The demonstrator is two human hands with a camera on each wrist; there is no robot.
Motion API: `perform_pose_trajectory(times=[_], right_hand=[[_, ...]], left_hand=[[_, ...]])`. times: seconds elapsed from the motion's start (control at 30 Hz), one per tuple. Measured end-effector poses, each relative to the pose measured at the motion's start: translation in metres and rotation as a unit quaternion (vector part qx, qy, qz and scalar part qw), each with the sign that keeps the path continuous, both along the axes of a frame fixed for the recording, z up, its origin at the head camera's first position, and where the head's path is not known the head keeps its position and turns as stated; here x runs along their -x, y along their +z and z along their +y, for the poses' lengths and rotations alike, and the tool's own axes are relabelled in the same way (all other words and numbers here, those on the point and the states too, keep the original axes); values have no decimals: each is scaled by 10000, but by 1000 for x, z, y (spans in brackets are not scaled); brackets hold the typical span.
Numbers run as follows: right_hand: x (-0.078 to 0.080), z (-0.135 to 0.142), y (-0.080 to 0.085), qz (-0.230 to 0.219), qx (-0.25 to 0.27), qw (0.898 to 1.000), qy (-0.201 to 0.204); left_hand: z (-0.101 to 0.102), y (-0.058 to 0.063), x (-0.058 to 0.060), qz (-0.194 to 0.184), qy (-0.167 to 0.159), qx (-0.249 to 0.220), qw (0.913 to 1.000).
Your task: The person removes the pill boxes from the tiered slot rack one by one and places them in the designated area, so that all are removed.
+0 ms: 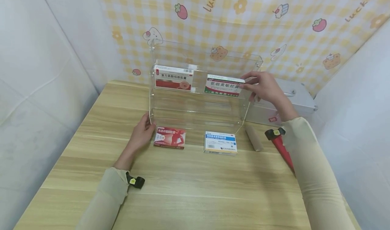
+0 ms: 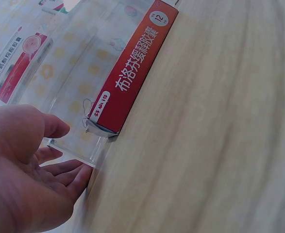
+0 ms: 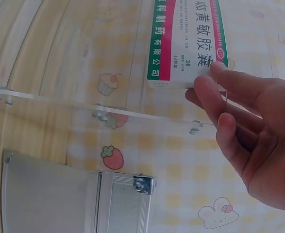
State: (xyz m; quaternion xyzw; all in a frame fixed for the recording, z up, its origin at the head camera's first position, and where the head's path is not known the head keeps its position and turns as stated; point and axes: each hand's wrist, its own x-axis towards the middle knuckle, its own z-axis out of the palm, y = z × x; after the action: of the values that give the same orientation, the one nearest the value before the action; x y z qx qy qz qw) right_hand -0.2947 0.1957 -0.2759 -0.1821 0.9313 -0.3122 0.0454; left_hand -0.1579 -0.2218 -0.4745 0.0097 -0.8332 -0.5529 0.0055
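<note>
A clear acrylic display rack (image 1: 195,104) stands on the wooden table. My right hand (image 1: 263,86) pinches the right end of a white, green and red medicine box (image 1: 225,86) on the rack's upper tier; the right wrist view shows the thumb and fingers at that box's end (image 3: 186,58). To its left on the same tier leans a white and red medicine box (image 1: 173,79). My left hand (image 1: 141,131) touches the rack's lower left corner with its fingertips. Beside it lies a red medicine box (image 1: 169,138), and farther right a white and blue medicine box (image 1: 220,143).
Behind the right arm stands a silver metal case (image 1: 292,98) with a handle. A beige cylindrical object (image 1: 253,138) and a red object (image 1: 283,152), partly hidden by the sleeve, lie at the right. A yellow checked cloth (image 1: 228,23) hangs behind the rack.
</note>
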Motion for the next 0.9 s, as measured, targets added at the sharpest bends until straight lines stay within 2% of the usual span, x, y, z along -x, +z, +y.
perform_pose_trajectory(times=[0.27, 0.63, 0.9], right_hand=[[1, 4, -1, 23, 161, 9999, -48], [-2, 3, 9, 367, 564, 9977, -112], [-2, 5, 13, 717, 635, 9954, -24]], left_hand=[[1, 1, 0, 26, -39, 27, 10000], [2, 4, -1, -26, -14, 21, 10000], [1, 3, -2, -54, 33, 53, 10000]])
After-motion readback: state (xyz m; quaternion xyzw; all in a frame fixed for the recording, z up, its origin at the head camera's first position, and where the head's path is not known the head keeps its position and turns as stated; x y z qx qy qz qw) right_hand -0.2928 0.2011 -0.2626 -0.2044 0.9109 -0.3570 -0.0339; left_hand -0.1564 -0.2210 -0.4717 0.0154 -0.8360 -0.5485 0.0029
